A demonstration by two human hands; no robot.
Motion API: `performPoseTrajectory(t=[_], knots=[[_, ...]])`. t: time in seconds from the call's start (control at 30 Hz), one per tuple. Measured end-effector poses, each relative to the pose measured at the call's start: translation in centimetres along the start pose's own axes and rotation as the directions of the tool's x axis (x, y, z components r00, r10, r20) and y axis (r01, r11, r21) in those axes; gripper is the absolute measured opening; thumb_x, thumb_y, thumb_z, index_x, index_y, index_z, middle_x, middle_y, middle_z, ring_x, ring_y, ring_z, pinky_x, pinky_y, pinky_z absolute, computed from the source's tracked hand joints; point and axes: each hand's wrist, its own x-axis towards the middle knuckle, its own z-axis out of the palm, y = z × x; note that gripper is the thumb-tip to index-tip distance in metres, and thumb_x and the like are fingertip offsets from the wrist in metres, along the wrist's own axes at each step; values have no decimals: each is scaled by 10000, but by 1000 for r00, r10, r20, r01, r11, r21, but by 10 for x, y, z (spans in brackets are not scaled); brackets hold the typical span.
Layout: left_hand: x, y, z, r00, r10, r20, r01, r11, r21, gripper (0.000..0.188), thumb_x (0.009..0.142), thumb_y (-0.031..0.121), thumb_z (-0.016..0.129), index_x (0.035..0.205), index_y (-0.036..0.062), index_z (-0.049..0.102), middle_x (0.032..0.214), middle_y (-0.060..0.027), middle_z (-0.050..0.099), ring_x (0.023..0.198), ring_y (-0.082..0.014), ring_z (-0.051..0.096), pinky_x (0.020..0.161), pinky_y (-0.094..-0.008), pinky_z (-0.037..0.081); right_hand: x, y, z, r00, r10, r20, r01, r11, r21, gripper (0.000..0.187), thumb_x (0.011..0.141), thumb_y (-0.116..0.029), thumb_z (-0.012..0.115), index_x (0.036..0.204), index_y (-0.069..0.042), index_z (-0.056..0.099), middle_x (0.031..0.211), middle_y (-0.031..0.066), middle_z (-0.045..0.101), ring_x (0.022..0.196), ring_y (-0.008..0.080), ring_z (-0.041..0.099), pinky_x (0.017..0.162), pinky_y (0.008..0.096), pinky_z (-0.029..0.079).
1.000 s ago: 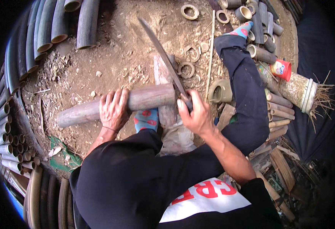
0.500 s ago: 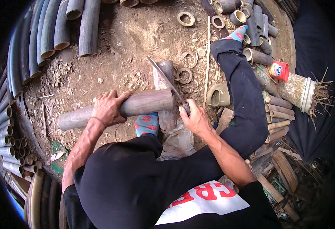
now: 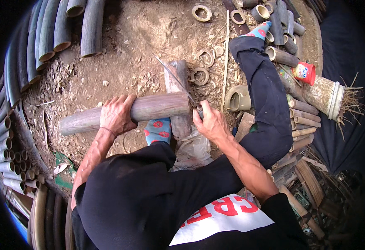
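My left hand [image 3: 118, 113] is wrapped over a thick brownish bamboo tube [image 3: 159, 106], which lies crosswise in front of me. The tube's right end rests on a short wooden block [image 3: 175, 71] lying on the ground. In my right hand [image 3: 212, 124] is the dark handle of a long-bladed knife [image 3: 172, 74]. Its thin blade slants up and left past the tube's right end, over the block. Whether the edge touches the tube I cannot tell. My left foot, in a blue patterned sock [image 3: 158, 131], is beside the block, partly under the tube.
Long bamboo poles [image 3: 93, 31] lie at the upper left, with stacked tubes [image 3: 3, 146] below. Cut bamboo rings [image 3: 200, 76] and shavings litter the dirt. On the right are a red container [image 3: 304, 73], a dirty white bucket [image 3: 335, 100] and more bamboo pieces [image 3: 305, 112].
The whole view has shifted slightly. The knife blade has turned and now appears thinner, more edge-on. Both hands keep their holds, and the tube lies almost as before.
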Motion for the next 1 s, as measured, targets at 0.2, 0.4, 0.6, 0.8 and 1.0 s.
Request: performPoseTrajectory(t=[0.2, 0.4, 0.6, 0.8, 1.0], knots=[[-7, 1, 4, 999, -29, -24, 30, 999, 32, 638, 536, 167, 775, 1146, 142, 590, 999, -78, 647, 993, -306, 638, 887, -440, 500, 1, -34, -18, 943, -168, -286, 248, 930, 271, 304, 931, -238, 629, 1067, 13, 522, 808, 274, 636, 705, 399, 678, 588, 450, 531], [-10, 1, 11, 996, 37, -81, -30, 996, 80, 625, 575, 195, 774, 1166, 144, 578, 1011, -72, 643, 992, -310, 629, 862, -454, 489, 10, 12, -1, 998, 43, 55, -46, 998, 51, 316, 922, -201, 642, 1109, 29, 531, 794, 266, 637, 657, 398, 670, 561, 442, 539], [-18, 4, 22, 986, 9, -167, 8, 995, 100, 641, 590, 171, 770, 1197, 136, 568, 1063, -69, 631, 998, -287, 612, 868, -446, 456, -1, -20, -7, 897, -278, -343, 352, 920, 175, 310, 915, -202, 656, 1087, 27, 537, 795, 228, 638, 654, 375, 679, 555, 421, 546], [-18, 5, 25, 973, 32, -230, -2, 991, 130, 592, 629, 160, 735, 1193, 134, 555, 1071, -69, 627, 996, -280, 608, 877, -440, 445, 2, -10, -8, 998, 42, 39, -49, 981, 186, 309, 934, -221, 620, 1085, 30, 521, 801, 251, 649, 655, 414, 675, 562, 457, 534], [-22, 4, 36, 965, 50, -258, -10, 988, 156, 649, 619, 174, 765, 1233, 108, 562, 1148, -88, 626, 1053, -290, 599, 912, -437, 438, -1, -6, 1, 960, -176, -216, 211, 966, 149, 247, 916, -172, 638, 1039, 20, 545, 756, 206, 656, 627, 393, 676, 554, 458, 539]])
